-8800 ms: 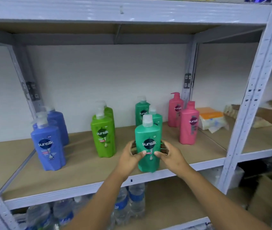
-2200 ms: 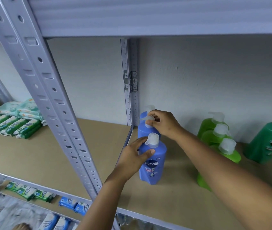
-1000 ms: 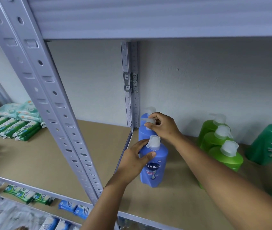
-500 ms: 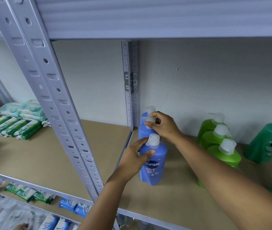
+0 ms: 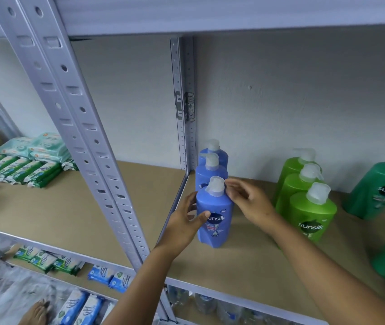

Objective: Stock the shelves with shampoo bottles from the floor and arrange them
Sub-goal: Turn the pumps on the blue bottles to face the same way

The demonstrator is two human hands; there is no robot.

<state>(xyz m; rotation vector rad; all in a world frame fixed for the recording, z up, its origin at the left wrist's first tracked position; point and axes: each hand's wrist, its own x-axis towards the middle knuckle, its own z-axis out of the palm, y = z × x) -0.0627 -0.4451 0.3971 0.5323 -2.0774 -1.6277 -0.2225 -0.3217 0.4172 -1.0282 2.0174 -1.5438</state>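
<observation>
Three blue Sunsilk pump bottles stand in a row at the left end of the brown shelf board (image 5: 245, 266): front (image 5: 217, 228), middle (image 5: 210, 174), back (image 5: 219, 153). My left hand (image 5: 184, 221) grips the front bottle from its left side, thumb on the label. My right hand (image 5: 250, 205) hovers at that bottle's right shoulder, fingers relaxed and spread beside the white pump. To the right stands a row of three lime green bottles, the front one (image 5: 311, 216) nearest. Dark green bottles (image 5: 379, 191) are at the far right.
A grey perforated upright (image 5: 88, 146) crosses the front left, and a rear post (image 5: 184, 102) stands just behind the blue row. Green wipe packs (image 5: 22, 165) lie on the left bay. Small packs (image 5: 107, 275) and water bottles (image 5: 210, 303) fill the shelf below. A bare foot (image 5: 36, 313) is bottom left.
My right hand has let go of the middle blue bottle's pump and come forward beside the front bottle. My left hand has slid lower on the front bottle.
</observation>
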